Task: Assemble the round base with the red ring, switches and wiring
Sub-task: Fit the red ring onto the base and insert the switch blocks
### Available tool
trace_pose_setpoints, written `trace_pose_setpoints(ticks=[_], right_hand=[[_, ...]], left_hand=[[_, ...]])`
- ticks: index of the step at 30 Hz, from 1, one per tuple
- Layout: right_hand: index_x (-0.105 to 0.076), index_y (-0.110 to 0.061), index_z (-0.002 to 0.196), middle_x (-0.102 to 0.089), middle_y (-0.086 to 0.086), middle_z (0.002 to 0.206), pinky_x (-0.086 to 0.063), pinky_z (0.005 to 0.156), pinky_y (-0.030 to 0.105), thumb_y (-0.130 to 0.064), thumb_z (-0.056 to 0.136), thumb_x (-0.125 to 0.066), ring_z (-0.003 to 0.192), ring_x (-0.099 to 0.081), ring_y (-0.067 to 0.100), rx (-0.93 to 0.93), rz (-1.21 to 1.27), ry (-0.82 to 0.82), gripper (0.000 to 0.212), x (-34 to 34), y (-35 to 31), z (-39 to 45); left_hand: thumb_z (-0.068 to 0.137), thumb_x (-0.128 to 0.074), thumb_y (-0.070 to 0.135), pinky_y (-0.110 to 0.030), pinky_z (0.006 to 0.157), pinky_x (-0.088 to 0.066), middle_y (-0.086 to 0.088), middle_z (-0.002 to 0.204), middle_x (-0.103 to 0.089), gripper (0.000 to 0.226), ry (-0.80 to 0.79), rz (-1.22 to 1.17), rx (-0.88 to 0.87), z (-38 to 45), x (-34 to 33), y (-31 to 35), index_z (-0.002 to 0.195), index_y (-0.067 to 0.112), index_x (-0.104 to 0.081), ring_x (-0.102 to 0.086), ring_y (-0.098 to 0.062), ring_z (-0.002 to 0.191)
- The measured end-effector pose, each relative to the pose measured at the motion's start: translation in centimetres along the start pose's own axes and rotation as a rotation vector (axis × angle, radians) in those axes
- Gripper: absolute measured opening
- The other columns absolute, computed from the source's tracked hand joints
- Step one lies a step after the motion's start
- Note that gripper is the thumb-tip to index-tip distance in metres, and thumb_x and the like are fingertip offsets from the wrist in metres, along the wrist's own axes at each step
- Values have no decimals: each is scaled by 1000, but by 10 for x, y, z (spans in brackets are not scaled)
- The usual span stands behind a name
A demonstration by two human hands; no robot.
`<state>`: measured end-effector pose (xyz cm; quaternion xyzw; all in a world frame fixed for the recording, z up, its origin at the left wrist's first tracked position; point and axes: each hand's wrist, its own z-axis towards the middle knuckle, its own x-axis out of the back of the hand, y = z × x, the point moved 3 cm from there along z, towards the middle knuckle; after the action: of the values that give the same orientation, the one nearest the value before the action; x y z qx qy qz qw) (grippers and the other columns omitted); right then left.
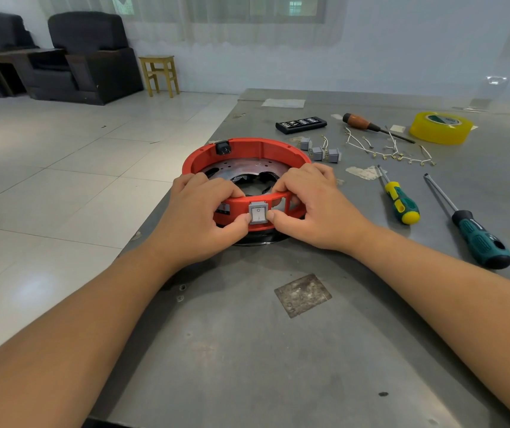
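A red ring (247, 149) sits on a round base with a metal plate (241, 168) inside it, near the table's left edge. A black socket (223, 147) is set in the ring's far wall. A grey rocker switch (258, 213) sits in an opening of the near wall. My left hand (199, 217) grips the ring's near wall, its thumb against the switch's left side. My right hand (312, 205) grips the wall from the right, thumb against the switch's right side. Three loose grey switches (318, 151) and several white wires (392, 151) lie behind the ring.
To the right on the metal table (247, 335) lie a green-yellow screwdriver (400, 203), a larger green-black screwdriver (476, 236), a wooden-handled screwdriver (368, 125), a yellow tape roll (440, 127) and a black bit case (301, 124). The table's left edge runs close to the ring.
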<state>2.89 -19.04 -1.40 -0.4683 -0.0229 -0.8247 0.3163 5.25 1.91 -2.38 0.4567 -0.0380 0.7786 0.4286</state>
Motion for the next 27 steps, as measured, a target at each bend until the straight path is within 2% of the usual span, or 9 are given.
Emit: trace_pose_setpoints(ticks=[4,7,10,14,17,19,22,24,27], right_hand=[[-53,-30,90,-54,-14,85,-31,109,42,-53,84,-54,88,-49,9,0,-13,4,23,-1,0,2],[-53,-29,88,-52,-16,82,-31,108,41,-52,85,-54,87,-49,9,-5,-31,2,24,-1,0,2],[-53,-29,88,-52,-16,82,-31,109,41,-52,85,-54,87,-49,9,-6,-31,-2,23,-1,0,3],[-58,-26,92,-55,-13,86,-32,107,42,-53,89,-54,91,-51,11,11,-35,-9,27,0,1,1],[-62,-24,98,-57,-10,91,-32,106,44,-54,92,-52,96,-52,14,27,-45,-50,33,3,3,-1],[-63,-23,97,-56,-10,89,-32,106,45,-55,93,-53,94,-52,14,37,-77,-50,33,2,3,-1],[-62,-25,93,-47,-19,81,-33,104,45,-53,93,-58,88,-48,10,40,-66,2,28,-1,0,-4],[-62,-26,95,-42,-25,80,-33,103,44,-50,93,-62,88,-46,7,41,-44,33,23,-3,-1,-6],[-64,-26,100,-44,-24,84,-32,105,44,-46,94,-67,92,-48,8,43,-39,49,21,-4,-1,-9]], left_hand=[[85,-48,63,-29,100,-26,25,86,-52,33,8,-1,4,0,0,0,101,36,-61,-43,-3,91],[87,-56,54,-31,98,-30,25,88,-50,24,11,-5,29,1,0,0,101,35,-60,-41,-4,94],[86,-56,54,-31,97,-30,24,89,-50,23,-11,-8,51,1,-1,0,102,37,-59,-44,-10,99],[87,-53,55,-30,98,-28,24,88,-51,23,-17,1,29,0,1,1,101,37,-59,-46,-9,95],[87,-56,52,-30,99,-27,23,87,-53,19,-27,-18,17,2,1,0,98,37,-59,-47,-5,92],[88,-56,52,-29,96,-28,23,86,-52,18,-28,-37,4,2,2,-3,96,36,-60,-46,8,100],[89,-46,60,-22,91,-29,22,88,-52,28,-16,-47,-21,-1,3,-4,102,38,-59,-39,19,105],[91,-46,62,-24,96,-29,20,89,-55,32,-1,-19,-49,-1,2,-1,106,38,-60,-42,11,99],[94,-48,61,-35,102,-32,17,93,-58,33,34,16,-69,1,0,2,103,33,-63,-48,0,91]])
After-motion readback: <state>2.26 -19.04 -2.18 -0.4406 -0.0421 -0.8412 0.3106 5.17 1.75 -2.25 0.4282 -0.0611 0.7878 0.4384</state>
